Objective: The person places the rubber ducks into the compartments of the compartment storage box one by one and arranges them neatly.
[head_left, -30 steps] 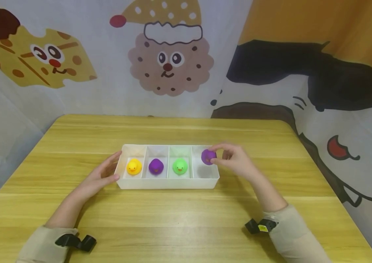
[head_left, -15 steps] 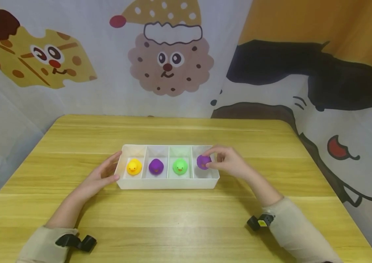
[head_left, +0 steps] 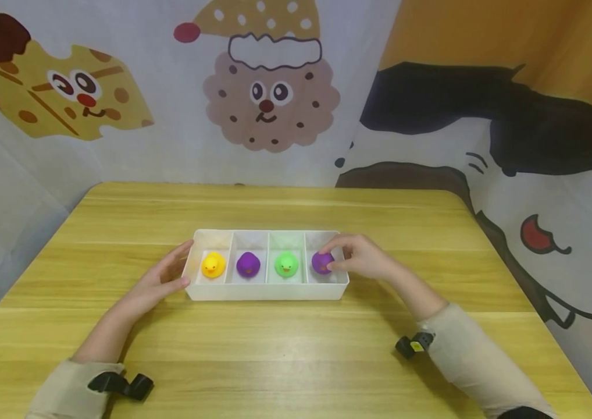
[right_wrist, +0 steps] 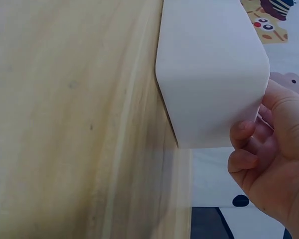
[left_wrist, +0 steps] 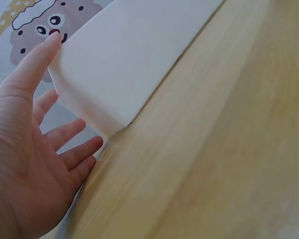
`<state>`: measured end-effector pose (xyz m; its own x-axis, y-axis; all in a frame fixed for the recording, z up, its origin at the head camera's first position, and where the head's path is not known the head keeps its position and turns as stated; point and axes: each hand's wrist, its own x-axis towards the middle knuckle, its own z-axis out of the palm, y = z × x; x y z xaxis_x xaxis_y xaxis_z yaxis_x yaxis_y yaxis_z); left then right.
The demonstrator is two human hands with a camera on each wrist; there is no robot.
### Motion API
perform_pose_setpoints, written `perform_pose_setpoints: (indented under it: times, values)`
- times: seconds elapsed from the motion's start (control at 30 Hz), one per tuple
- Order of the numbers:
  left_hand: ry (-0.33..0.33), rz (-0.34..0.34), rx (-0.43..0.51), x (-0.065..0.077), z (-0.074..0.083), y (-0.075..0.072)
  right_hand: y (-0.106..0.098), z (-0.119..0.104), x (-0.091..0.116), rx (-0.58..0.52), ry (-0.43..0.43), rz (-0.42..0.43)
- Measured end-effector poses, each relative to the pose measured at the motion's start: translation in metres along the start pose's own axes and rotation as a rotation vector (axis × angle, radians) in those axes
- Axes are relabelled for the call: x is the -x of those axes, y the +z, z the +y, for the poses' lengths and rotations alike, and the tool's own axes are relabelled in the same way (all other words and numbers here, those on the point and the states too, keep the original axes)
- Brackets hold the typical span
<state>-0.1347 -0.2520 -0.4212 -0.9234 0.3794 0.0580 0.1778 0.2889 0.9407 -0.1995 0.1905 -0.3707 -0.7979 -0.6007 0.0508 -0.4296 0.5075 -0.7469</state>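
Note:
A white four-part box [head_left: 267, 293] stands on the table. From left to right it holds a yellow rubber duck [head_left: 213, 266], a purple rubber duck [head_left: 248, 266] and a green rubber duck [head_left: 286, 265], one per compartment. In the rightmost compartment, my right hand [head_left: 361, 256] pinches a second purple rubber duck [head_left: 321, 263] between thumb and fingers, low between the walls. That duck is hidden behind the box wall in the right wrist view. My left hand [head_left: 157, 285] touches the box's left end, thumb at the front corner; the left wrist view shows its fingers [left_wrist: 72, 152] spread and fairly straight.
The wood-grain table [head_left: 275, 361] extends around the box on every side. A patterned cloth [head_left: 160, 157] with cartoon figures hangs behind its far edge and along the sides. Each sleeve carries a black wrist camera [head_left: 123, 386].
My right hand has moved left and down with the purple rubber duck, from over the right end of the box into the rightmost compartment. The left hand and the box have stayed still.

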Motion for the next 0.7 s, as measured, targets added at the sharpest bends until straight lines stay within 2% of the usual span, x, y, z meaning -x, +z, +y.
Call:
perform_pose_setpoints:
  times: [0.13,0.4,0.7]
  values:
    - [-0.002,-0.004,-0.001,0.0,0.0,0.0,0.0,0.001,-0.003,0.016,0.01,-0.03]
    - [0.001,-0.003,0.0,-0.001,0.0,-0.001,-0.001,0.001,-0.009,0.013,0.083,-0.082]
    - [-0.018,-0.002,-0.006,0.0,-0.002,-0.002,-0.003,-0.01,-0.012,0.046,0.14,-0.114]
